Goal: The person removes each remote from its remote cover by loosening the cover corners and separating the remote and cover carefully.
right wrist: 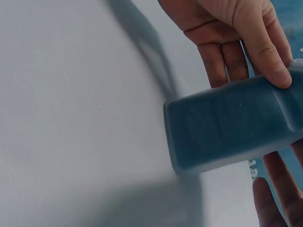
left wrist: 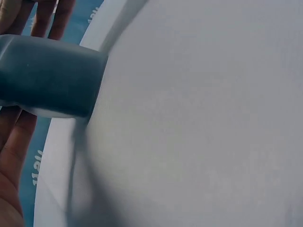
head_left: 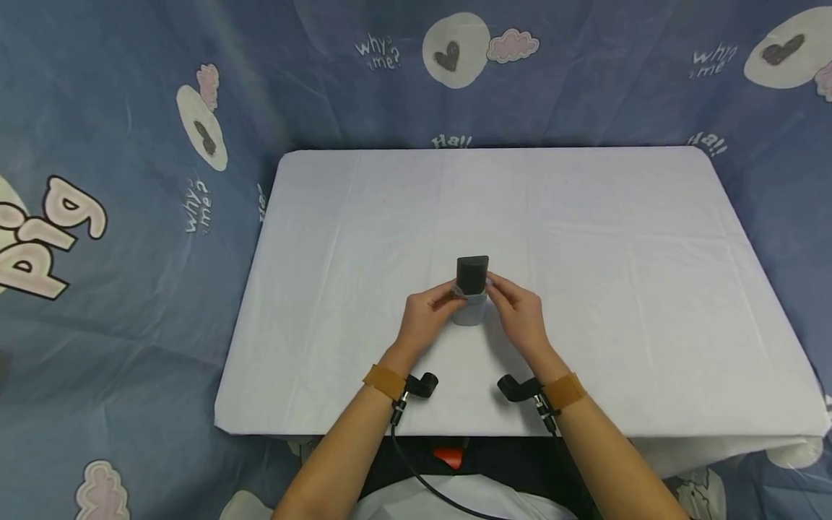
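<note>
A small grey-blue container [head_left: 469, 313] stands upright near the front middle of the table, between both hands. Its smooth, rounded box body [left wrist: 52, 78] fills the side of the left wrist view. Out of its top rises a flat dark rectangular piece [head_left: 471, 275]. My left hand [head_left: 427, 312] pinches the container's upper left rim with thumb and fingers. On the other side, my right hand [head_left: 522, 314] grips it near the top right, thumb pressed on the body [right wrist: 227, 125] in the right wrist view. The container's inside is hidden.
A white cloth covers the table [head_left: 598, 238], and its front edge runs just before the person's lap. Blue printed fabric [head_left: 364, 94] hangs behind and at the sides. Each wrist wears a tan strap [head_left: 385, 381] with a black camera; a cable trails to the lap.
</note>
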Available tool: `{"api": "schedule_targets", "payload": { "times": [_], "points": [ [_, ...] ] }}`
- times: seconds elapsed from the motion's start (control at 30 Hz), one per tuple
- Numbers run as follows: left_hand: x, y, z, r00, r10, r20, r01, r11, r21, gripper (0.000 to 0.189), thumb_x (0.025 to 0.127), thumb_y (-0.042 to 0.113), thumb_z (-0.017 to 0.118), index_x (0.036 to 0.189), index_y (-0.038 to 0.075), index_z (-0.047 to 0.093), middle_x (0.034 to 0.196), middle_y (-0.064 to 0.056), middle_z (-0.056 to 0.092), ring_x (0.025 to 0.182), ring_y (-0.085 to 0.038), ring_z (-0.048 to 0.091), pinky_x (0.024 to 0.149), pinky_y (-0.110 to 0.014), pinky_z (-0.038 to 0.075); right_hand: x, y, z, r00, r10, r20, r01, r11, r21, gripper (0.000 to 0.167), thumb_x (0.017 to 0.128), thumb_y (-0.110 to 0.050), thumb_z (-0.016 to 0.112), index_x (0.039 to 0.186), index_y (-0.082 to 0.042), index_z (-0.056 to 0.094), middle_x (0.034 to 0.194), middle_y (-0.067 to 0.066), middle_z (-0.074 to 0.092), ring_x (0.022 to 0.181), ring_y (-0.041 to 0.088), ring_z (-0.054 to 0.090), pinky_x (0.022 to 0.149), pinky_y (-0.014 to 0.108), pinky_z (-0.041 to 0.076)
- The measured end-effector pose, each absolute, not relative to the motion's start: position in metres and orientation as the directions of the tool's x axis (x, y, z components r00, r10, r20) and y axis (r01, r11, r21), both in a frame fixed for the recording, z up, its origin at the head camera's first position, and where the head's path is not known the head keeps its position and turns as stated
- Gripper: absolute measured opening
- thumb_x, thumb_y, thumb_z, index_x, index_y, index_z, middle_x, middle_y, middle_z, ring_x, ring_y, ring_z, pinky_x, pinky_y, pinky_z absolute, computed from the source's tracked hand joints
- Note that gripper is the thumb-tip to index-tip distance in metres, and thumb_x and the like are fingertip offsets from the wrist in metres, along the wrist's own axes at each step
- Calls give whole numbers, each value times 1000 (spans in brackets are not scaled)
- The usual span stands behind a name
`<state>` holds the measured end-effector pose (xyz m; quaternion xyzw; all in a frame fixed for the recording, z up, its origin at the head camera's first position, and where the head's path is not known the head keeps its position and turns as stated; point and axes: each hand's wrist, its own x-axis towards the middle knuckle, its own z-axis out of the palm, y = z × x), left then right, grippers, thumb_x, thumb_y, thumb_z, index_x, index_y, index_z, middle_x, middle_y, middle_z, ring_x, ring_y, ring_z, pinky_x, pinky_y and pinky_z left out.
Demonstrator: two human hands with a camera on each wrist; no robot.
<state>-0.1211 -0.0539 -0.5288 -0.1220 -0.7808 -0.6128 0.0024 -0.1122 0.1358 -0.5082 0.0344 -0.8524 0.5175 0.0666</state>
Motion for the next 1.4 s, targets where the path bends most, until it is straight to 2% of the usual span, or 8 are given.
{"api": "schedule_targets", "payload": {
  "times": [0.2,0.43,0.6,0.8,0.93,1.07,1.27,1.4],
  "points": [
    [-118,-53,-530,-973,171,153,186,195,963,37,87,18,77,124,13,72,112,-12,76,100,-23,75,85,-25,60,-114,139,-508,-991,-24,130,-125,494,-861,29,100,-17,62,126,-9,70,124,13,71,118,31,67,98,49,55],
    [-117,-49,-526,-989,127,81,104,187,977,38,85,6,77,123,3,71,114,-18,74,103,-31,74,87,-30,61,-112,142,-502,-988,-43,147,-149,498,-854,31,99,-16,64,129,-10,68,128,12,70,113,33,69,94,51,56],
    [-117,-49,-527,-986,122,113,131,152,980,36,84,6,78,120,5,73,114,-16,74,102,-30,74,86,-28,61,-111,144,-499,-983,-33,180,-173,478,-861,31,97,-14,66,128,-10,69,127,13,70,110,34,69,96,52,55],
    [-115,-50,-523,-969,126,212,231,168,958,36,84,12,80,120,10,74,109,-12,76,94,-23,76,82,-25,61,-110,145,-497,-971,-27,238,-219,497,-839,31,95,-11,67,126,-10,70,114,13,72,97,29,68,92,48,57],
    [-116,-52,-520,-915,121,384,402,292,868,35,88,11,77,123,12,72,111,-9,77,93,-20,76,84,-28,61,-109,146,-493,-973,9,232,-201,462,-864,29,96,-12,67,125,-13,70,114,10,71,96,22,68,87,32,59],
    [-117,-53,-520,-835,117,537,521,481,705,36,87,10,77,122,13,73,109,-8,77,98,-22,75,88,-33,61,-108,147,-489,-984,35,175,-153,337,-929,30,100,-16,61,129,-13,68,115,11,70,93,17,71,79,19,59],
    [-121,-56,-520,-731,140,668,575,652,493,33,86,11,78,119,13,75,106,-5,78,95,-21,75,85,-31,61,-104,149,-482,-993,-1,116,-116,93,-989,38,107,-25,48,136,-4,60,123,18,65,96,9,72,78,28,62],
    [-123,-57,-520,-692,168,702,582,706,404,32,88,11,77,119,13,75,106,-3,78,95,-19,75,86,-29,60,-102,150,-478,-993,-24,113,-114,32,-993,41,107,-26,48,137,0,57,126,20,63,99,7,72,78,30,63]
  ]
}}
